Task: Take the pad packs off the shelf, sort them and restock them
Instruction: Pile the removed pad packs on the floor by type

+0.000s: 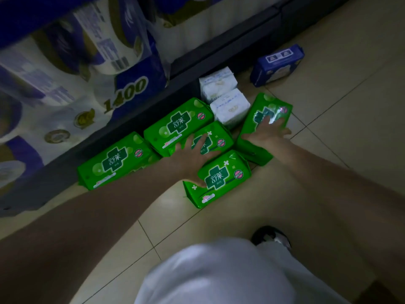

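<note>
I am viewing five glossy green pad packs (178, 126) with a dark green cross emblem, two white packs (230, 107) and one blue pack (277, 64), all lying on the tiled floor (341, 119) beside the shelf base (221, 51). My left hand (194, 151) is resting flat, fingers spread, on a middle green pack; my right hand (268, 132) is pressing flat on the rightmost.

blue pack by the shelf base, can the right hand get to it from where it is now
Probably yes. The blue pack lies alone on the floor tiles, nothing on top of it or between it and the right hand, which rests flat on a green pack nearby. The hand would need to lift and stretch further.
</note>
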Demonstrator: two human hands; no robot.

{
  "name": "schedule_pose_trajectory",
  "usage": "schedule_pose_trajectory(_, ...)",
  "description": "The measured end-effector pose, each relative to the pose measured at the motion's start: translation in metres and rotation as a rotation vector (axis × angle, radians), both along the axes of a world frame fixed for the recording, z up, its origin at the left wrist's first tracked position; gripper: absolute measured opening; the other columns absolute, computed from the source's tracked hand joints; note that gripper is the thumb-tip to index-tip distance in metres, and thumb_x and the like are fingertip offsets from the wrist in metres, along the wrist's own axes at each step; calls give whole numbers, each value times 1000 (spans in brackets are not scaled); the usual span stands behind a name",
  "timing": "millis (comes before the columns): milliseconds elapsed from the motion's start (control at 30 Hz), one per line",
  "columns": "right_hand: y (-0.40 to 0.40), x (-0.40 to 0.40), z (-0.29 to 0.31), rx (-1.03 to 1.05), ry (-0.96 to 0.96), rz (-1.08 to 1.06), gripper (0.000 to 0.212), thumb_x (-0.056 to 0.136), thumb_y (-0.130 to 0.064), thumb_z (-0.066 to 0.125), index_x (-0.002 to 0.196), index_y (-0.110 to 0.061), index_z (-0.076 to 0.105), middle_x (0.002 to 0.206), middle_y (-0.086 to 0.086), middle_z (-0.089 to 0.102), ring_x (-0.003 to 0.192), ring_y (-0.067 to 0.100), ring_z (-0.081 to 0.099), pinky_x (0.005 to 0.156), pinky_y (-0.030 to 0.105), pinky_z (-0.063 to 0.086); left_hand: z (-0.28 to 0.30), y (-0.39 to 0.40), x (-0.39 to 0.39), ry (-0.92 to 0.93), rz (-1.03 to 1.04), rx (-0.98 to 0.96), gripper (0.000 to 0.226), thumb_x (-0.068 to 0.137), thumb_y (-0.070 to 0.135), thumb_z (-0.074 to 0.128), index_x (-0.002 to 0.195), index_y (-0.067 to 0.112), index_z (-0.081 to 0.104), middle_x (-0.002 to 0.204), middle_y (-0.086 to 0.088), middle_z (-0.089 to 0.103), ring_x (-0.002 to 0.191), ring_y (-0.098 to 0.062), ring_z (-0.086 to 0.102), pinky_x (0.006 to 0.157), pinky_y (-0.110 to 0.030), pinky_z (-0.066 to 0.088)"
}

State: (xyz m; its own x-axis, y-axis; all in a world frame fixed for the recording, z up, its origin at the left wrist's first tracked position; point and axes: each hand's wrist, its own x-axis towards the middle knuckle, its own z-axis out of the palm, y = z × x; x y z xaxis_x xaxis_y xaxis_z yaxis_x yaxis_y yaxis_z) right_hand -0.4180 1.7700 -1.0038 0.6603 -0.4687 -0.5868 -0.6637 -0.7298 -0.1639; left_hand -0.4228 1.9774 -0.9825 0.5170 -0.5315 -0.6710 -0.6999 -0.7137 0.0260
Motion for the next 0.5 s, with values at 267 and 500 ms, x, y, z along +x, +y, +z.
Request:
schedule_pose_trajectory(267, 12, 12, -20, 8, -145, -225, 101, 77, -48, 70, 147, -14, 5, 153, 22, -1, 134, 51, 14, 105, 58, 26, -11, -9, 5, -15, 44, 30, 118, 67, 57, 72, 144, 43, -16, 151, -11, -31, 141, -42, -12, 108, -64, 16)
schedule_pose_trajectory(500, -17, 30, 75, 1, -507, -320, 90, 74, -48, 70, 141, -14, 21, 149, 16, 13, 130, 41, 26, 103, 46, 28, -6, -19, 7, 13, 204, -85, 97, 76, 54, 67, 149, 38, 5, 157, -9, -10, 142, -40, 0, 109, -58, 19)
